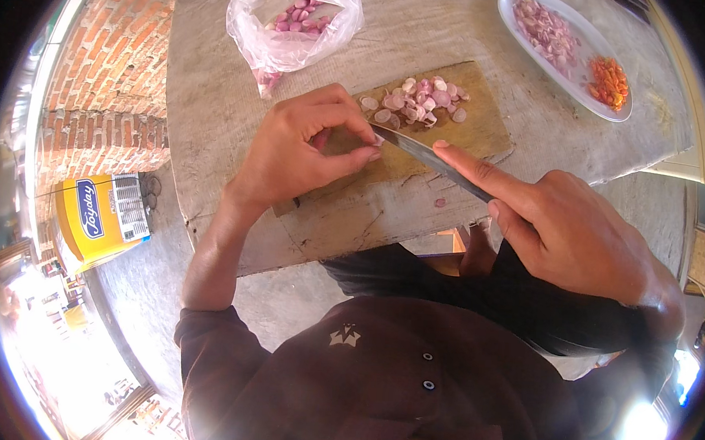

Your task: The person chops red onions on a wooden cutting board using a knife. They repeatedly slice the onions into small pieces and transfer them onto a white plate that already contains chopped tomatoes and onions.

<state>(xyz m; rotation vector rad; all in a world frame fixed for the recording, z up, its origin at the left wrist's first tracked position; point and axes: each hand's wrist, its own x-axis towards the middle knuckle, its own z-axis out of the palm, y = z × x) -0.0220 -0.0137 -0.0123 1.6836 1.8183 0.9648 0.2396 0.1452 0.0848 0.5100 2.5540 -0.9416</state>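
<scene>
A wooden cutting board [481, 102] lies on the table before me, with a heap of sliced shallots [422, 99] on its far part. Over the board's near left part, my left hand [314, 141] pinches a small shallot piece [378, 140] between thumb and fingertips; some reddish shallot shows inside the curled fingers. My right hand [553, 223] grips a knife [432, 160], its index finger laid along the blade's back. The knife's tip is close to the pinched piece; whether they touch I cannot tell. Its handle is hidden in my palm.
Beyond my left hand stands an open plastic bag [292, 46] of whole peeled shallots. At the far right, a white oval plate [548, 66] holds sliced shallots and chopped orange-red chillies [608, 83]. A loose shallot slice [440, 202] lies near the edge of the cloth-covered table [420, 22].
</scene>
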